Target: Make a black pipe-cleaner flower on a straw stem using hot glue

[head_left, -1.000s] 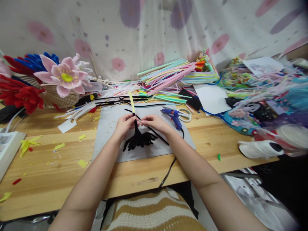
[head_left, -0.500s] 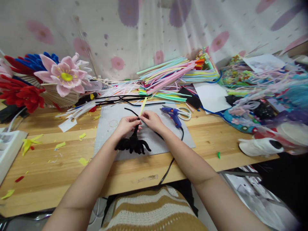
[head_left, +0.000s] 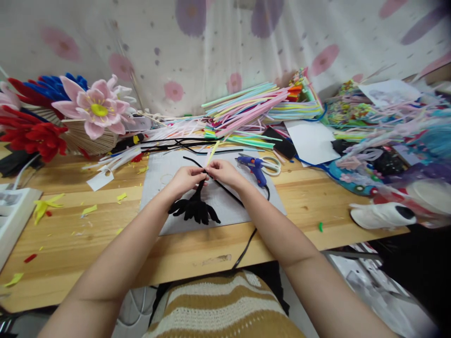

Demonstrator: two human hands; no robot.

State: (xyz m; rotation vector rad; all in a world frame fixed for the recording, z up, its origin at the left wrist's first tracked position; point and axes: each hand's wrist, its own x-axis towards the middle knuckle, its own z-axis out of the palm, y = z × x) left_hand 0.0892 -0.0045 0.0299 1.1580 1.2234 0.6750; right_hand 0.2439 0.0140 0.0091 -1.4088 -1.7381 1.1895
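Both hands meet over the grey mat (head_left: 225,206) on the bench: the left hand (head_left: 186,178) pinches the stem of the black pipe-cleaner flower (head_left: 194,210), which hangs toward the person, while the right hand (head_left: 223,171) grips a black strand (head_left: 229,192) running right.

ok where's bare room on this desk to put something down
Freest: the wooden desk front right, between the grey mat and the white shoe-like object. The front edge near the black cord is bare too. Front left carries only yellow scraps. The back is crowded with the pastel pipe cleaner pile.
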